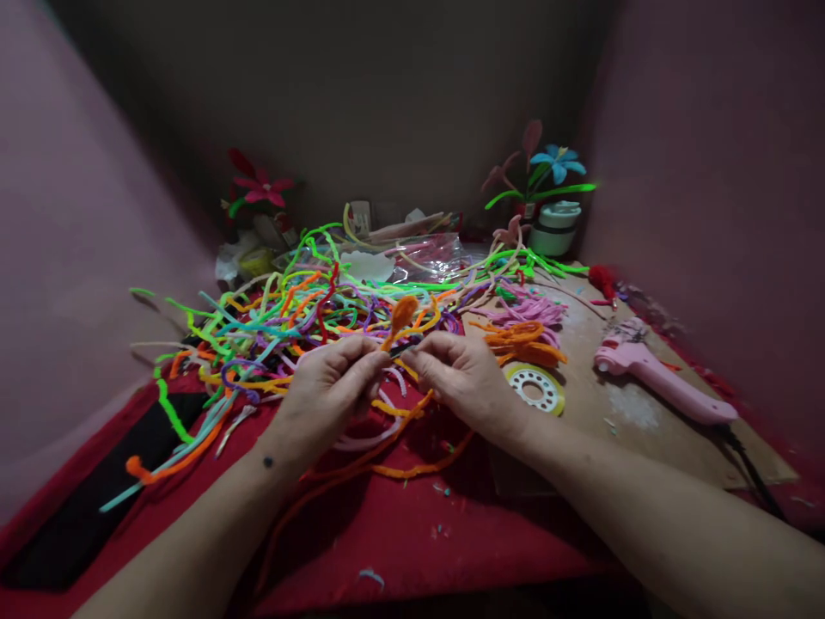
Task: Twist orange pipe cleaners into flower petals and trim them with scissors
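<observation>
My left hand point(335, 387) is closed in a pinch on an orange pipe cleaner point(403, 316), whose looped, petal-shaped end stands up above the fingertips. Close beside it, my right hand point(457, 378) is also pinched shut. A thin dark piece point(406, 346) shows at its fingertips, too small to name. Long orange strands point(412, 471) trail below the hands over the red cloth point(412, 542). Behind the hands lies a tangled heap of many-coloured pipe cleaners point(258, 318).
To the right, a board point(593, 447) carries a pink glue gun point(663, 383), a roll of tape point(534, 389), an orange bundle point(525, 342) and a pink bundle point(534, 309). Flowers, one red point(263, 185) and one blue point(558, 162), stand at the back. A black strip point(96, 499) lies left.
</observation>
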